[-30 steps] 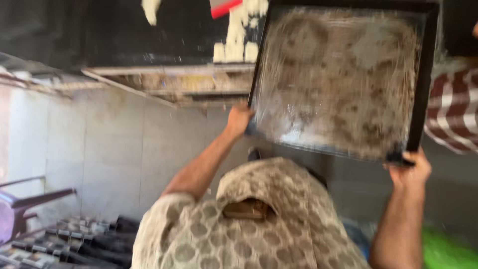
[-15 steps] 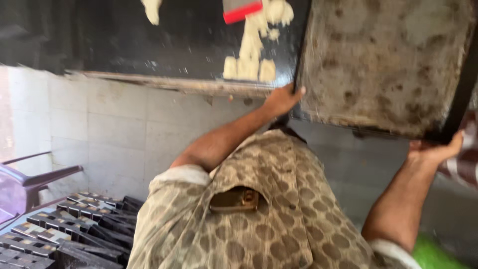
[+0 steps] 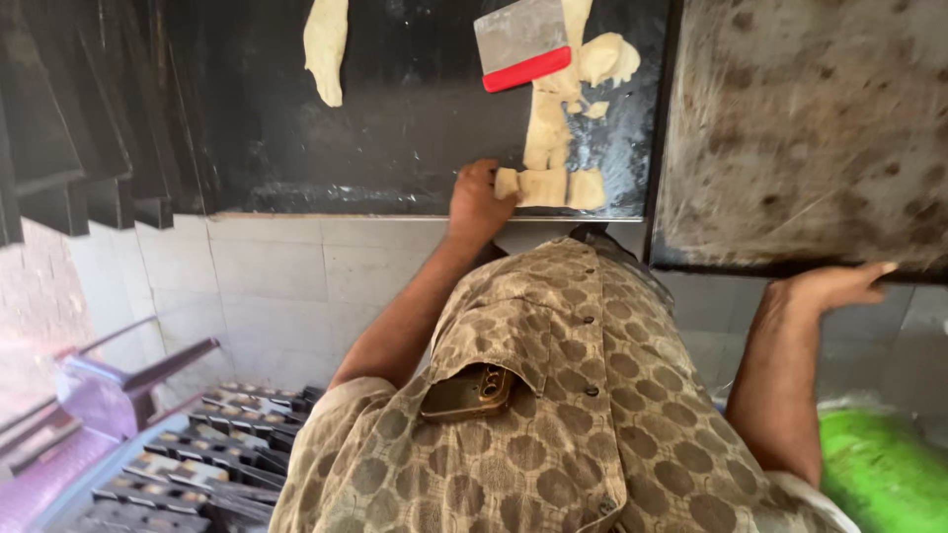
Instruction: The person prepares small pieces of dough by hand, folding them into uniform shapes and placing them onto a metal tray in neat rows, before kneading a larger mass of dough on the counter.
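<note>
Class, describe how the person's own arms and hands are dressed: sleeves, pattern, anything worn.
Both hands are bare: no gloves, rings or watch show on the left hand or right hand. The forearms are uncovered. Short sleeves belong to a buttoned shirt, beige with brown round spots. A phone sits in its chest pocket.
</note>
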